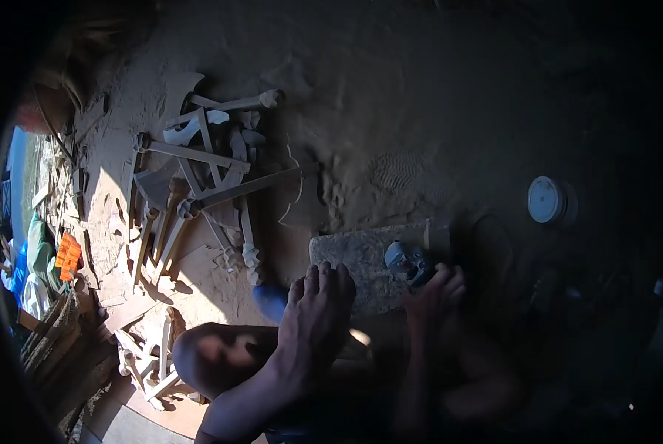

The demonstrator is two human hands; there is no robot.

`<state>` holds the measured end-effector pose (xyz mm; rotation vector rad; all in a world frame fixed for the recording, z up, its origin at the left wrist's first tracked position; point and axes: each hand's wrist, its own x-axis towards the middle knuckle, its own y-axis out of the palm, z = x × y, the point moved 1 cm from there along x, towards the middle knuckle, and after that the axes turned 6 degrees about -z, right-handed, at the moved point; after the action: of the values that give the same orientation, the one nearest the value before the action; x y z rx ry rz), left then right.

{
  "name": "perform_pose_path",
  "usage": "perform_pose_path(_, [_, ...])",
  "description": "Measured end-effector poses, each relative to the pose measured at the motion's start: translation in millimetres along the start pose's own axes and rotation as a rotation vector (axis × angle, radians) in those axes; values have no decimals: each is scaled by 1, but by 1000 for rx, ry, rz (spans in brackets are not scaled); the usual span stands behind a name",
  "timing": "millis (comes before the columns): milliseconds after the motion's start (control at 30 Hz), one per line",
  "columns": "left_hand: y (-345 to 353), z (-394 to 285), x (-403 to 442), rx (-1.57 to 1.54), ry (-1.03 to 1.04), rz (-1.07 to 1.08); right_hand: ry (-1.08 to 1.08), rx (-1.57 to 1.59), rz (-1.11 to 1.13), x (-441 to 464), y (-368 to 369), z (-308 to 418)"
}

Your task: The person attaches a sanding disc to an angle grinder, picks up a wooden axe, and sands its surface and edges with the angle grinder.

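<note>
My left hand (318, 305) reaches up from the lower left, its back towards me and its fingers bent together at the near edge of a flat, worn slab (346, 259). Whatever lies under those fingers is hidden. At the slab's right part, my right hand (436, 290) has its fingers wrapped round the dark end of a small grey-and-black tool (405, 259). The tool's rounded grey head rests over or just above the slab; deep shadow hides its exact kind. A bent knee (217, 355) shows behind my left forearm.
Wooden axe-shaped pieces (213, 159) lie in a heap at upper left, with more pale wooden pieces (154, 362) at lower left. A round white container (544, 200) stands at right. An orange object (68, 257) and cloths lie at far left. The ground is bare earth.
</note>
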<state>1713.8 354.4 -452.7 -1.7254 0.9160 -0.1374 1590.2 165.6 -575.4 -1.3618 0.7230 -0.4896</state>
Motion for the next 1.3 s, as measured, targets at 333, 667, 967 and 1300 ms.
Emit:
perform_pose_path(333, [-28, 1, -13, -620, 163, -422, -161, 707, -42, -35, -19, -25])
perform_pose_path(667, [13, -94, -47, -1197, 181, -234, -38, 1750, -37, -145, -64, -54])
perform_pose_path(967, [51, -151, -77, -880, 496, -513, 68, 2037, -47, -175, -52, -83])
perform_pose_path(1300, [63, -151, -109, -740, 527, -689, 88, 2098, 35, -188, -32, -92])
